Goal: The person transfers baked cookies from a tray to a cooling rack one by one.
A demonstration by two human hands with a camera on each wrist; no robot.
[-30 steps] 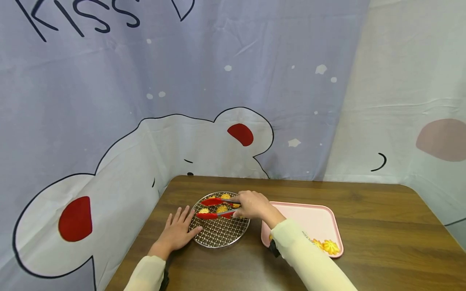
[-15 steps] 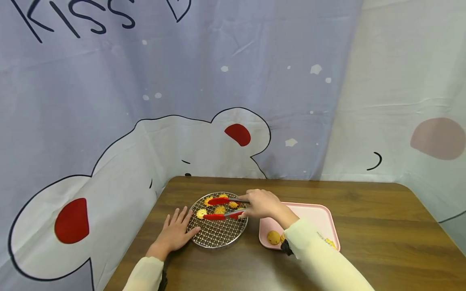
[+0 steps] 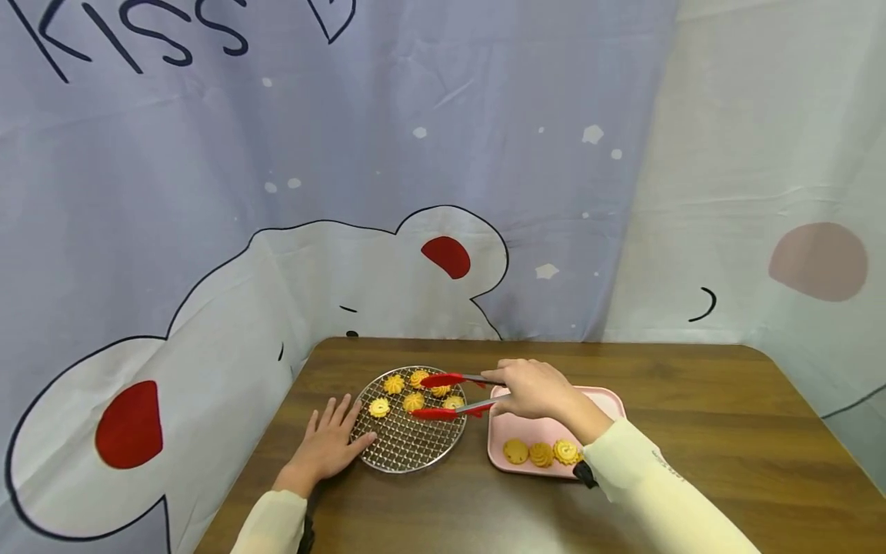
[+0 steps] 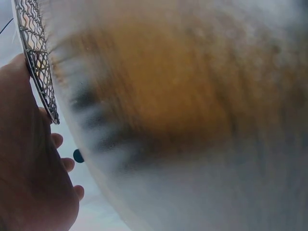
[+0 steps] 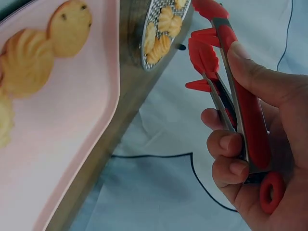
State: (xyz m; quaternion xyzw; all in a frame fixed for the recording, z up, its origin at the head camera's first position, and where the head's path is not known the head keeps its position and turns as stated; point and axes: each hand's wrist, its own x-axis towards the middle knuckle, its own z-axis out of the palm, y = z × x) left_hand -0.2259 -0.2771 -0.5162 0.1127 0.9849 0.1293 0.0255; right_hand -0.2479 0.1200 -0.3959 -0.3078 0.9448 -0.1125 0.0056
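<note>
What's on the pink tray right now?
On the pink tray, three cookies show along the near edge. The right hand and sleeve cover part of it; whatever lies behind them can't be seen.

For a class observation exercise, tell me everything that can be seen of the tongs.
The tongs have scalloped red tips, rubbery-looking, on shiny metal arms with a red grip and a red ring at the handle end. The right hand holds them, jaws apart and gripping nothing, tips pointing left over the wire rack.
</note>
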